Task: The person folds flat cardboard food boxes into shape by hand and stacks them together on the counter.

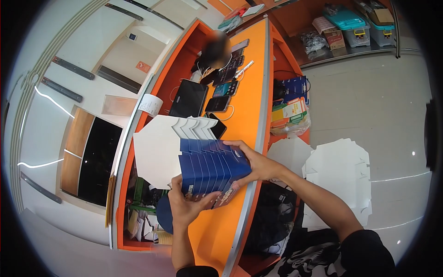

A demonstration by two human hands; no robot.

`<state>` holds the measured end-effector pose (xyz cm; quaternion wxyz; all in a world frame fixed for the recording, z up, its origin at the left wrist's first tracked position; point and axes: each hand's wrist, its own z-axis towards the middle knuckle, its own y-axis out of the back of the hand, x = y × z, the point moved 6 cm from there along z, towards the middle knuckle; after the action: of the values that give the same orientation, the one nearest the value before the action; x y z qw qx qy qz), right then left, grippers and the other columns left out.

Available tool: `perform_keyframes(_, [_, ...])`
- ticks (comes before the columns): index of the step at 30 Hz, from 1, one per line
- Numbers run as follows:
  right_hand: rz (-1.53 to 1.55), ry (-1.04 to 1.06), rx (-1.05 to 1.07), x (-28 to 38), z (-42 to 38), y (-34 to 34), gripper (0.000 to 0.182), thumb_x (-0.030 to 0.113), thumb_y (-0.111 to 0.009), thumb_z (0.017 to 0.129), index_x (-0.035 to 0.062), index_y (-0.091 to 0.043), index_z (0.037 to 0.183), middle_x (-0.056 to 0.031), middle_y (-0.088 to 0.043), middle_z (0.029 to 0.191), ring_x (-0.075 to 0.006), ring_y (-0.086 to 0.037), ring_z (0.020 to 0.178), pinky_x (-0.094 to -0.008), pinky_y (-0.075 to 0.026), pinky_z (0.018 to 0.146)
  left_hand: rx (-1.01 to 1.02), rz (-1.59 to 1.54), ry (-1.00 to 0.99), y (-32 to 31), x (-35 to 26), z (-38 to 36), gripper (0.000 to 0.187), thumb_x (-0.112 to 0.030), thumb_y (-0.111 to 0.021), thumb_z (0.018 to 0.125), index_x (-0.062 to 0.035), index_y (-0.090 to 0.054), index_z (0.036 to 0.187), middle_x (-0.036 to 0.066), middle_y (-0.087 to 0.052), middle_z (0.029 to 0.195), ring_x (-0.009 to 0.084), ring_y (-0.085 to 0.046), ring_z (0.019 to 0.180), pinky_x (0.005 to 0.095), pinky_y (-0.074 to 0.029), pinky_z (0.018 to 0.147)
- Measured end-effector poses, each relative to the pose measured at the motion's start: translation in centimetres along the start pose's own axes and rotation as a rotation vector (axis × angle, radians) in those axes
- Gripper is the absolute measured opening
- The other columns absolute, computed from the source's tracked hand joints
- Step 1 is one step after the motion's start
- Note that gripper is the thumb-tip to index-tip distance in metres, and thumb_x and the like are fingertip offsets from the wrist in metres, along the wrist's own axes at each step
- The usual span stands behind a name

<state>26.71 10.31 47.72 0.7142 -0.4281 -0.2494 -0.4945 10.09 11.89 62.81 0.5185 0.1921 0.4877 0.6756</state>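
A stack of nested blue cardboard boxes (207, 168) with white lettering lies over the orange counter, white flaps (159, 147) fanned out at the far left side. My left hand (187, 203) grips its lower left part, thumb across the blue faces and fingers behind the edge. Around the right end is my right hand (256, 164), fingers along the top edge and thumb low on the printed side. The undersides of the boxes are hidden. Just beyond the flaps, a dark phone (217, 124) is partly covered.
On the orange counter (251, 99) stand several phones (226, 88), a black tablet (188, 98) and a paper roll (150, 105). A person (214, 53) is at its far end. White flattened cardboard (339, 180) lies at right, near bagged boxes (290, 113). Lidded bins (355, 34) fill a shelf.
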Motion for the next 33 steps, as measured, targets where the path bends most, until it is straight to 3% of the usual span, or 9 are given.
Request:
perform_keyframes(7, [-0.254, -0.076, -0.105, 1.9, -0.7, 0.7, 0.1, 0.045, -0.082, 0.082, 0.0096, -0.026, 0.157, -0.0223, -0.032, 0.148, -0.0379, -0.038, 0.14, -0.0438, -0.036, 0.115, 0.015, 0.055, 0.003, -1.1, 0.3, -1.5, 0.077, -0.02, -0.097, 0.065, -0.0004, -0.043, 0.117, 0.017, -0.074, 0.09, 0.0239, -0.076, 0.078, 0.0317, -0.061, 0.065])
perform_keyframes(14, [-0.333, -0.148, -0.467, 0.7, -4.0, 0.9, 0.064, 0.045, -0.069, 0.094, 0.0027, -0.056, 0.14, -0.0222, -0.055, 0.132, -0.0357, -0.056, 0.125, -0.0435, -0.046, 0.104, 0.096, 0.282, -0.121, -2.8, -0.9, -1.9, 0.079, -0.023, -0.096, 0.066, 0.0008, -0.045, 0.122, 0.018, -0.073, 0.089, 0.0274, -0.076, 0.074, 0.0325, -0.059, 0.061])
perform_keyframes(20, [-0.475, -0.193, -0.466, 1.5, -5.2, -0.1, 0.058, 0.038, -0.071, 0.093, -0.0002, -0.059, 0.135, -0.0256, -0.053, 0.137, -0.0339, -0.057, 0.125, -0.0422, -0.052, 0.098, 0.087, 0.491, -0.195, -2.6, -2.8, -2.6, 0.085, -0.029, -0.097, 0.062, -0.0011, -0.05, 0.127, 0.014, -0.066, 0.105, 0.028, -0.063, 0.102, 0.0397, -0.051, 0.089])
perform_keyframes(22, [-0.405, -0.205, -0.527, 1.1, -5.5, -0.2, 0.052, 0.03, -0.071, 0.096, -0.0041, -0.058, 0.133, -0.019, -0.058, 0.132, -0.0262, -0.061, 0.12, -0.0367, -0.056, 0.093, -0.128, 0.341, -0.203, -0.9, -2.0, -4.0, 0.089, -0.033, -0.098, 0.06, -0.0021, -0.05, 0.129, 0.014, -0.056, 0.118, 0.0289, -0.052, 0.109, 0.0416, -0.044, 0.092])
perform_keyframes(26, [-0.344, -0.175, -0.586, 0.8, -5.7, -0.7, 0.051, 0.027, -0.072, 0.094, -0.0059, -0.059, 0.131, -0.0211, -0.061, 0.131, -0.0251, -0.065, 0.115, -0.0372, -0.057, 0.091, -0.523, 0.481, -0.208, 1.2, 0.8, -8.4, 0.071, -0.055, -0.069, 0.091, -0.0038, -0.045, 0.134, 0.011, -0.049, 0.117, 0.0262, -0.049, 0.109, 0.0368, -0.041, 0.091])
perform_keyframes(28, [-0.334, -0.094, -0.671, 1.2, -6.1, -0.9, 0.052, 0.028, -0.072, 0.092, -0.0121, -0.061, 0.123, -0.0285, -0.065, 0.123, -0.0345, -0.07, 0.104, -0.0387, -0.057, 0.09, -0.914, 0.171, 0.316, 2.2, 6.2, -12.7, 0.06, -0.055, -0.047, 0.102, -0.0055, -0.043, 0.136, 0.009, -0.047, 0.111, 0.0238, -0.048, 0.107, 0.0357, -0.039, 0.095])
perform_keyframes(29, [-0.331, -0.097, -0.676, 1.1, -6.1, -1.1, 0.052, 0.028, -0.072, 0.092, -0.0121, -0.061, 0.123, -0.0285, -0.065, 0.123, -0.0345, -0.07, 0.104, -0.0387, -0.057, 0.09, -0.908, 0.17, 0.315, 1.5, 7.3, -13.8, 0.06, -0.055, -0.047, 0.102, -0.0055, -0.043, 0.136, 0.009, -0.047, 0.111, 0.0238, -0.048, 0.107, 0.0357, -0.039, 0.095])
perform_keyframes(31, [-0.328, -0.136, -0.702, 1.1, -6.2, -1.1, 0.05, 0.026, -0.073, 0.091, -0.0127, -0.062, 0.12, -0.0297, -0.066, 0.12, -0.0347, -0.071, 0.101, -0.0369, -0.057, 0.088, -0.942, -0.431, 0.753, -0.9, 11.2, -15.8, 0.059, -0.058, -0.042, 0.104, -0.0047, -0.045, 0.13, 0.012, -0.046, 0.123, 0.0229, -0.048, 0.115, 0.0393, -0.04, 0.098])
perform_keyframes(33, [-0.315, -0.174, -0.713, 1.9, -6.3, -1.3, 0.049, 0.026, -0.073, 0.091, -0.0126, -0.062, 0.12, -0.0301, -0.066, 0.12, -0.0351, -0.071, 0.101, -0.0369, -0.057, 0.086, -0.779, -0.844, 0.764, -4.0, 10.6, -14.2, 0.058, -0.054, -0.039, 0.105, -0.006, -0.044, 0.136, 0.012, -0.049, 0.13, 0.0244, -0.049, 0.122, 0.04, -0.04, 0.103])
